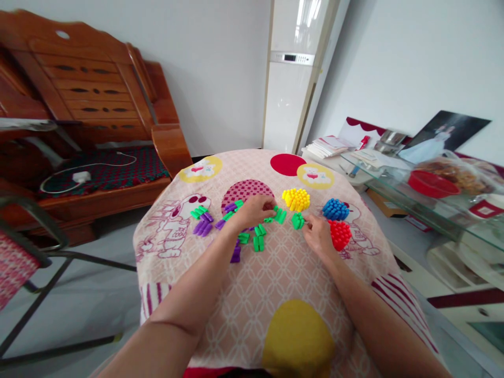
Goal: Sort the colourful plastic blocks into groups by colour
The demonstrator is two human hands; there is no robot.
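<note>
My left hand (pixel 255 211) is over the middle of the table, its fingers bent together beside loose green plastic pieces (pixel 280 215). What its fingertips pinch, if anything, is hidden. With thumb and fingers closed, my right hand (pixel 318 234) grips the edge of a small bunch of green plastic pegs (pixel 298 221). Behind that bunch stands a tight cluster of yellow pegs (pixel 297 199). Clusters of blue pegs (pixel 335 209) and red pegs (pixel 340 234) stand right of my right hand. Purple pieces (pixel 202 228) and more green ones lie scattered around my left hand.
A patterned pink cloth (pixel 291 273) covers the round table. To the left are a wooden bench (pixel 94 94) and a metal-framed chair (pixel 66 254). A glass shelf (pixel 425 194) on the right bears a red bowl (pixel 433 184) and papers. A white cabinet-like unit (pixel 289 94) stands behind.
</note>
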